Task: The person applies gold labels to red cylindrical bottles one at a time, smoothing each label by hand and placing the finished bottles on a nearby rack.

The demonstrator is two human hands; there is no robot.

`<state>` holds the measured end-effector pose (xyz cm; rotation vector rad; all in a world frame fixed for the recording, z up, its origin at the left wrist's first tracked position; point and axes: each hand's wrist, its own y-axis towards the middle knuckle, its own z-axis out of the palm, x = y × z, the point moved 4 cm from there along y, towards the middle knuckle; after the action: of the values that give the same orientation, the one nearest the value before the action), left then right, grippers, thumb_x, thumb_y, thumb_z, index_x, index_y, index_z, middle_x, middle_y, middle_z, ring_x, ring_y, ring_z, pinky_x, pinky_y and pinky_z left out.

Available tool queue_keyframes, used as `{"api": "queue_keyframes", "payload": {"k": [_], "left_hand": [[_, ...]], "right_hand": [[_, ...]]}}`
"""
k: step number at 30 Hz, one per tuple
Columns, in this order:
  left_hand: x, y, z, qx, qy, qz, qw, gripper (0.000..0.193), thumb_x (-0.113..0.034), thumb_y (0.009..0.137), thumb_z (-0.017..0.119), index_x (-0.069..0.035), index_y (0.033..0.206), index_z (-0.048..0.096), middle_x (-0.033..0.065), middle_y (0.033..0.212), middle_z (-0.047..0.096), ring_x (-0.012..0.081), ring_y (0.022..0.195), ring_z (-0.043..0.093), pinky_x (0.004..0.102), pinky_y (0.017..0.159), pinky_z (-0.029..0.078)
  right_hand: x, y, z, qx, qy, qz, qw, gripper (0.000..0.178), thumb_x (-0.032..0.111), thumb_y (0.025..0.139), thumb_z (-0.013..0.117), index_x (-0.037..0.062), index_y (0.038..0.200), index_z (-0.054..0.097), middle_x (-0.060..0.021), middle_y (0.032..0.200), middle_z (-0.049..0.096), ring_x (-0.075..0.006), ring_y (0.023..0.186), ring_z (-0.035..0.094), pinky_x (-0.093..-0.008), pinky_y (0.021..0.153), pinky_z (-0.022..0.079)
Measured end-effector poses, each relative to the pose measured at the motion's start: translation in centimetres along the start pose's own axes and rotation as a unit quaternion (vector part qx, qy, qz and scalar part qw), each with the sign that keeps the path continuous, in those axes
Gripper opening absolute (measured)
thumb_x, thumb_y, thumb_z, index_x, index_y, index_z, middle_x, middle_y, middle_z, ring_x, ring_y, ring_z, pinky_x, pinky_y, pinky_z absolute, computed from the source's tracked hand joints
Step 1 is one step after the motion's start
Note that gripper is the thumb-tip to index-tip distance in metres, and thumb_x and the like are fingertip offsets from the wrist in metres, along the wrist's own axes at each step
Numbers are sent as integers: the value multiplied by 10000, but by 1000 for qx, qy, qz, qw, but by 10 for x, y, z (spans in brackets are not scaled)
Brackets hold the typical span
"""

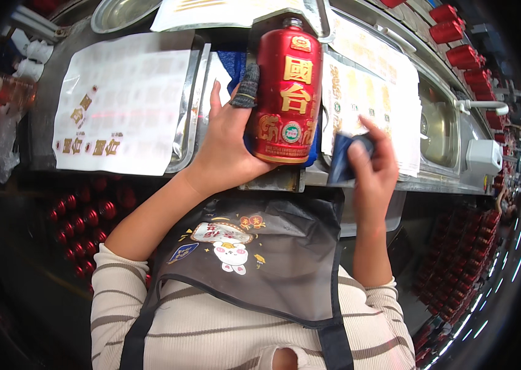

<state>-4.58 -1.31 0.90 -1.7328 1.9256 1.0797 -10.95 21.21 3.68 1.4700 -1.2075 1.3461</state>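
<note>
In front of me a glossy red bottle (pixel 286 98) with raised gold characters and a round green-and-white emblem stands nearly upright, leaning slightly. My left hand (pixel 229 145) grips its left side and lower edge; a grey knitted cover wraps one finger. Blue cloth (pixel 231 66) shows behind the bottle. Just right of the bottle, my right hand (pixel 374 166) pinches a small dark blue flat piece (pixel 348 160), smeared by motion, so its kind is unclear. Gold transfer sheets lie on both sides: a left sheet (pixel 131 80) with a few gold designs, and a fuller right sheet (pixel 405 123).
A metal basin (pixel 123 13) sits at the far left. To the right are a sink (pixel 440 117), a white faucet (pixel 482 106) and a white container (pixel 484 157). Red bottles (pixel 457 262) stand in rows below right; more red rounded tops (pixel 81 228) show below left.
</note>
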Motion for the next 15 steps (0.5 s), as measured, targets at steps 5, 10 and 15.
{"api": "queue_keyframes", "payload": {"k": [5, 10, 15], "left_hand": [[0, 0, -6, -25, -96, -39, 994, 871, -377, 642, 904, -14, 1329, 510, 129, 1156, 674, 320, 1122, 636, 615, 1190, 85], [-40, 14, -27, -42, 73, 57, 995, 925, -301, 642, 883, 26, 1402, 470, 225, 1364, 549, 406, 1282, 526, 660, 1159, 120], [-36, 0, -10, -21, 46, 17, 999, 929, -266, 713, 856, 68, 1451, 400, 243, 1480, 444, 426, 1386, 419, 640, 1164, 109]], "right_hand": [[-21, -36, 40, 189, 227, 218, 930, 736, 34, 833, 672, -50, 1497, 367, -143, 1404, 542, -195, 1294, 513, -313, 1087, 397], [-21, -45, 62, 374, 264, 367, 810, 339, 29, 834, 670, -29, 1166, 632, -77, 1074, 685, -122, 953, 659, -247, 855, 520], [3, -11, 20, 299, 161, 147, 929, 190, -4, 808, 593, -8, 982, 669, -44, 964, 665, -90, 890, 607, -214, 799, 479]]}}
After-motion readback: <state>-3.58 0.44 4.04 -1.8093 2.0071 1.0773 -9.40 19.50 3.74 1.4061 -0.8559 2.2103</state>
